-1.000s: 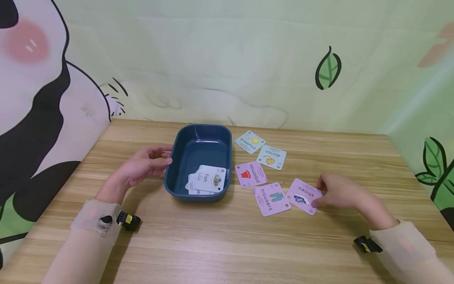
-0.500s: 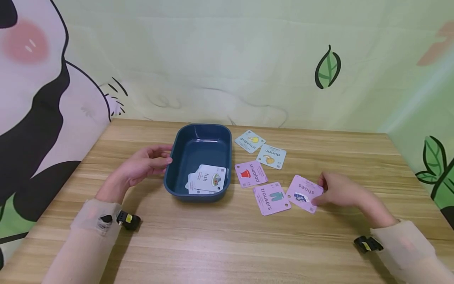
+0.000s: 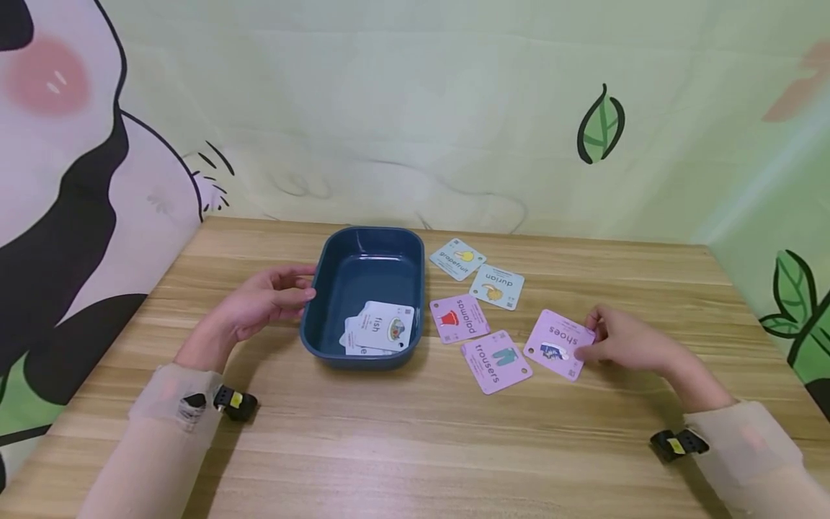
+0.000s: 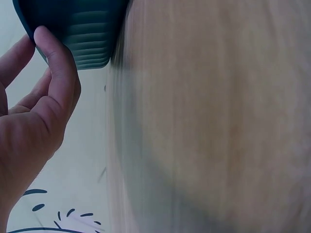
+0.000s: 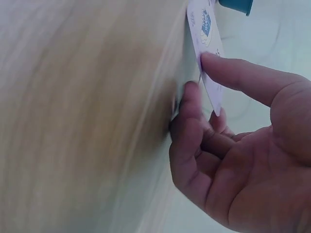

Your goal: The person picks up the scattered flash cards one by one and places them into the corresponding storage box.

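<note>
Head view: the right hand (image 3: 619, 347) pinched the shoes card (image 3: 558, 344) at one edge. The near-square card pointed leftward from the grip, its word inverted, toward the trousers card (image 3: 496, 362). Left wrist view: the left hand (image 4: 36, 114) touched the blue tray (image 4: 90, 41); whether it pinched, I could not tell. Right wrist view: curled fingers showed behind the card, hidden overhead; the thumb pressed its printed face.
</note>
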`<action>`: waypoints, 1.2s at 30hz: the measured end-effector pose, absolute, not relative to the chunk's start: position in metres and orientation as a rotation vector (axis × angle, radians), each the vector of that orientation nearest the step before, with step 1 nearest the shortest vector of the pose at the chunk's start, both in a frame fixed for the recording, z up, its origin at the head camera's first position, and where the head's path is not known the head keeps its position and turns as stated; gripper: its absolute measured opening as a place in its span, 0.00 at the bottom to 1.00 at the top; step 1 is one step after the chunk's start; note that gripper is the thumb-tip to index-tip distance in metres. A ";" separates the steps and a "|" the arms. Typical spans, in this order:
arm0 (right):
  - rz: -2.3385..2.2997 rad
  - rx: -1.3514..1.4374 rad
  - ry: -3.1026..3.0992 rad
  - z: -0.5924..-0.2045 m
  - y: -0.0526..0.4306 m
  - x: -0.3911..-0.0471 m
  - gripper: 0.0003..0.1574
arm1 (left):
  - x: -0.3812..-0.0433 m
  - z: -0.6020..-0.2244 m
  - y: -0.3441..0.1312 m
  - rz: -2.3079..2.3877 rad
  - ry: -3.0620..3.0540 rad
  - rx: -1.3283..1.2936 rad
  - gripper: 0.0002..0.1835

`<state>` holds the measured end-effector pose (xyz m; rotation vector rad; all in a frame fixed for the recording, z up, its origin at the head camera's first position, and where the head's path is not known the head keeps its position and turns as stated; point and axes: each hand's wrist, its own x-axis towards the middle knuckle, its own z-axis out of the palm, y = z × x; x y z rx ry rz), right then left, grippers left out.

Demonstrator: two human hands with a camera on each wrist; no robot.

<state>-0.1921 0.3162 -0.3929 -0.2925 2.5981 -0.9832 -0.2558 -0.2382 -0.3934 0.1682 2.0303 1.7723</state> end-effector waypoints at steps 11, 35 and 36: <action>-1.269 -0.216 2.445 -0.399 0.327 -0.197 0.23 | -0.256 -0.394 -0.239 1.776 2.033 0.160 0.31; -1.551 -0.136 2.516 -0.384 0.329 -0.208 0.26 | -0.256 -0.396 -0.237 1.809 2.009 0.173 0.32; -1.566 -0.145 2.516 -0.384 0.328 -0.209 0.25 | -0.256 -0.396 -0.237 1.810 2.010 0.166 0.32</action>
